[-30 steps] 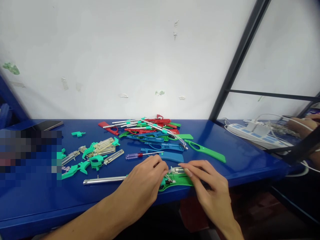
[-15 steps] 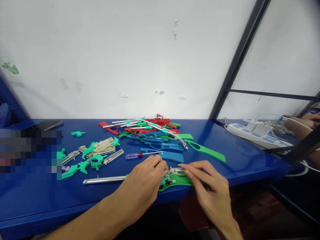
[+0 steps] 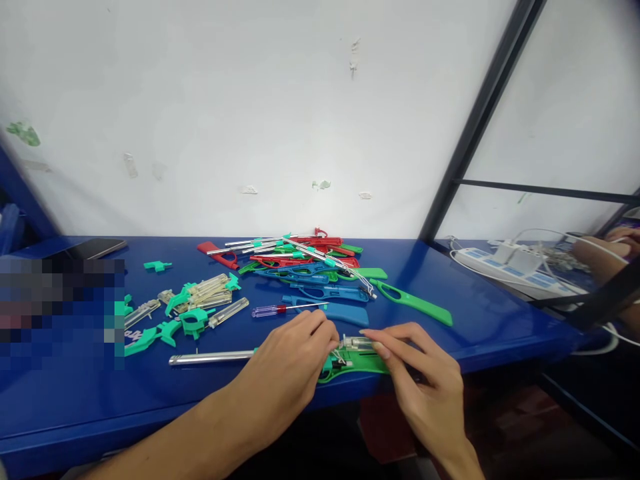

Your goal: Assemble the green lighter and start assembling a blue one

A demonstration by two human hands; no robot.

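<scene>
Near the front edge of the table lies a green lighter handle half (image 3: pixel 367 363), with a long metal tube (image 3: pixel 213 358) running out to the left. My right hand (image 3: pixel 425 377) pinches a clear fuel tank (image 3: pixel 357 343) over the handle half, thumb and fingers at its right end. My left hand (image 3: pixel 295 357) is closed over the left part of the handle, and its fingertips are mostly hidden. White wires and a small teal part (image 3: pixel 327 364) show beside the left fingers. Just behind sits a screwdriver (image 3: pixel 270 311) with a purple handle.
Clear tanks (image 3: pixel 227 312) and teal plastic parts (image 3: pixel 194 323) lie at left. Red, blue and green handle halves with metal tubes are piled at the back (image 3: pixel 310 267). A power strip (image 3: pixel 515 267) and another person's hand (image 3: pixel 600 248) are at far right.
Both hands keep nearly the same pose on the lighter. The whole view has shifted slightly; no piece has clearly been moved or let go.
</scene>
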